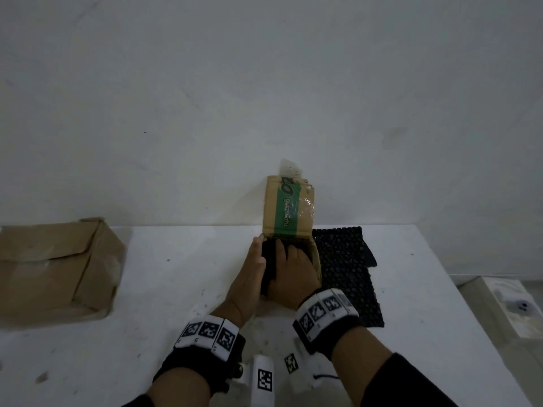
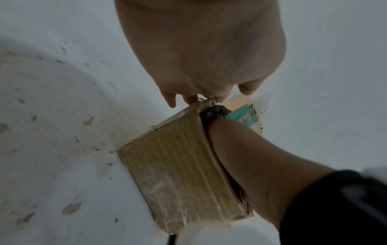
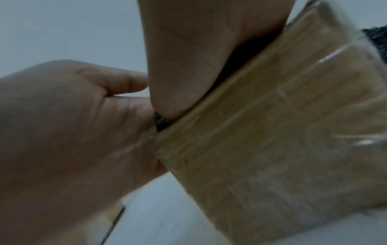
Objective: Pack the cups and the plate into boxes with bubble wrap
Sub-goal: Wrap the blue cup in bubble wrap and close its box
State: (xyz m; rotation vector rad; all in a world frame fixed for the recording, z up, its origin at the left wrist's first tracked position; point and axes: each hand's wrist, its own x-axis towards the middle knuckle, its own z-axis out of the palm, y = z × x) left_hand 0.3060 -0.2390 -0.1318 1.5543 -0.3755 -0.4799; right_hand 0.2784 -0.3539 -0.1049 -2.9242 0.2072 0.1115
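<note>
White table (image 1: 147,289) against a bare wall. Right hand (image 1: 291,274) pushes a black wrapped bundle (image 1: 269,259) into the small box (image 1: 289,207) at 12 o'clock; its grip is hidden. Left hand (image 1: 246,277), fingers straight, steadies the box. Spare bubble wrap (image 1: 346,265) lies at 2 o'clock, another box (image 1: 55,268) at 9. Packing appears partway done.

A plain, bare packing spot rather than a furnished room; a white desk (image 1: 147,289), scuffed and speckled with dark marks, stands against an unadorned pale wall (image 1: 264,83); a brown cardboard box (image 1: 55,268) lies at the far left, a small open box (image 1: 289,210) with green print stands at the far edge by the wall, and a black bubble wrap sheet (image 1: 346,268) lies just right of it; dim light; whether home or storeroom cannot be told.
</note>
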